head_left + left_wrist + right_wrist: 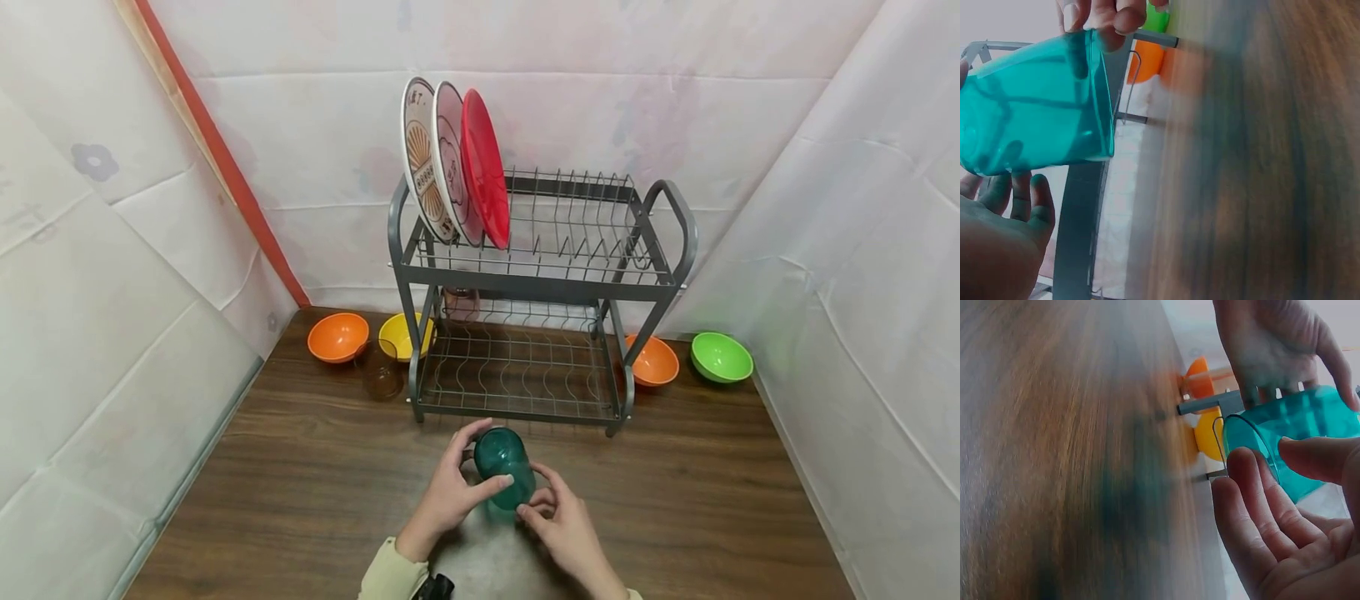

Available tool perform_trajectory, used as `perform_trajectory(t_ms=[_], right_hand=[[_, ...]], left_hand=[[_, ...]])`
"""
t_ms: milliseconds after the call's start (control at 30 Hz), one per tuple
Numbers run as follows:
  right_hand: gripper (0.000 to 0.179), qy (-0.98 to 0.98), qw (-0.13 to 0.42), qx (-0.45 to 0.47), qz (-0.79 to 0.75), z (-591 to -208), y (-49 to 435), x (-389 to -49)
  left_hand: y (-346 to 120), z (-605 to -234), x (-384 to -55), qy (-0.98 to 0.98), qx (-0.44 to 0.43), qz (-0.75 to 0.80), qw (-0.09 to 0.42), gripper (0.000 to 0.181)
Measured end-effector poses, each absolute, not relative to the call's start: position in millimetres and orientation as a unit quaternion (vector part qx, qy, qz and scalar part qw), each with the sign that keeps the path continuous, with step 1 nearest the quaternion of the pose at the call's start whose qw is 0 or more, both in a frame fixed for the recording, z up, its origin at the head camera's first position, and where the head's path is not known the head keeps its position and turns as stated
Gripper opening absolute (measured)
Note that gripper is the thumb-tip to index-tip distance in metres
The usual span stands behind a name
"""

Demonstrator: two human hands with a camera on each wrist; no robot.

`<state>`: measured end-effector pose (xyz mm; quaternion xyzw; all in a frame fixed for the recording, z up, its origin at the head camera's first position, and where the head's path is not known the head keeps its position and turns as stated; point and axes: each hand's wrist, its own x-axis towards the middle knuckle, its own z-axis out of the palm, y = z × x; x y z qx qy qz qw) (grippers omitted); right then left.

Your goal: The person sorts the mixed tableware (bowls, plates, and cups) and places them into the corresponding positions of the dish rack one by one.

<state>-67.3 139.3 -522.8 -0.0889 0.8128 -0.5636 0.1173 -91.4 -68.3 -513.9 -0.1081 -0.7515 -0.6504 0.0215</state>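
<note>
Plates (453, 167) stand in the rack (536, 285), bowls (339, 337) seemingly remain, and left hand (452, 493) and right hand (561, 521) clamp fingers round an unracked cup (502, 457).

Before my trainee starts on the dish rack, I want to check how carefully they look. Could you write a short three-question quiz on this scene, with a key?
1. How many plates stand in the upper tier of the rack?
2. True or false: the left hand and the right hand both touch the teal glass.
3. What colour is the bowl farthest right in the head view: (A) yellow, (B) green or (C) orange?

Key: 1. Three. 2. True. 3. B.
</note>
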Motion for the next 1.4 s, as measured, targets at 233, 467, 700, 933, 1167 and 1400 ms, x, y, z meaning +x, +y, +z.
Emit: perform_trajectory(t_ms=[233, 467, 700, 933, 1167, 1400], right_hand=[[0.072, 0.786, 0.142, -0.096, -0.595, -524, 138, -69], [0.078, 0.765, 0.157, -0.097, -0.617, -524, 140, -71], [0.076, 0.781, 0.129, -0.097, -0.603, -527, 143, -74], [0.075, 0.784, 0.115, -0.101, -0.601, -527, 142, -75], [0.067, 0.792, 0.107, -0.099, -0.592, -528, 142, -74], [0.038, 0.799, 0.117, -0.106, -0.580, -532, 141, -72]], left_hand=[[-65, -508, -96, -0.755, -0.138, -0.640, 0.020, 0.070], [-60, -507, -101, -0.784, -0.161, -0.597, 0.044, 0.080], [-55, -503, -111, -0.792, -0.190, -0.577, 0.066, 0.077], [-59, -497, -123, -0.779, -0.243, -0.568, 0.108, 0.075], [-66, -481, -138, -0.792, -0.252, -0.542, 0.124, 0.076], [-68, -464, -162, -0.806, -0.249, -0.523, 0.125, 0.076]])
